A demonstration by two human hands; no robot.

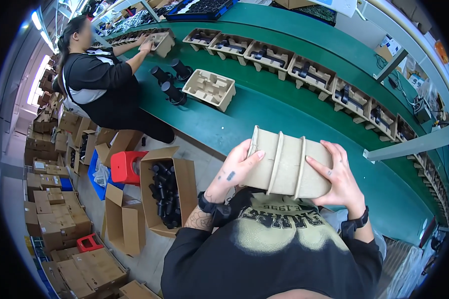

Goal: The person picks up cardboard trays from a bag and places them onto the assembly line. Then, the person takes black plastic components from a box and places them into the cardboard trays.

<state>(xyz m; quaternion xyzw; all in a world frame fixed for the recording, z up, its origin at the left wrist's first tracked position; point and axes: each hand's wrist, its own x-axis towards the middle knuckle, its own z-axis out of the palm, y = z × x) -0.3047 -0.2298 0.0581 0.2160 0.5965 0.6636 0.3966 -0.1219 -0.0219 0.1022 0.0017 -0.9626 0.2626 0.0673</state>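
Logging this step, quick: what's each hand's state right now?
Left hand: holding the left end of the stack of beige trays.
Right hand: holding the same stack's right end.

The held tray (284,164) looks like moulded paper pulp, matt and slightly rough; the open tray (226,99) on the bench (194,119) has the same dull finish. The bench is smooth with a soft sheen. The black cylinders (172,92) look like smooth plastic. At left, the stool (124,167) is smooth red plastic, the carton (185,179) matt cardboard. The shirt (284,264) is matt cloth.
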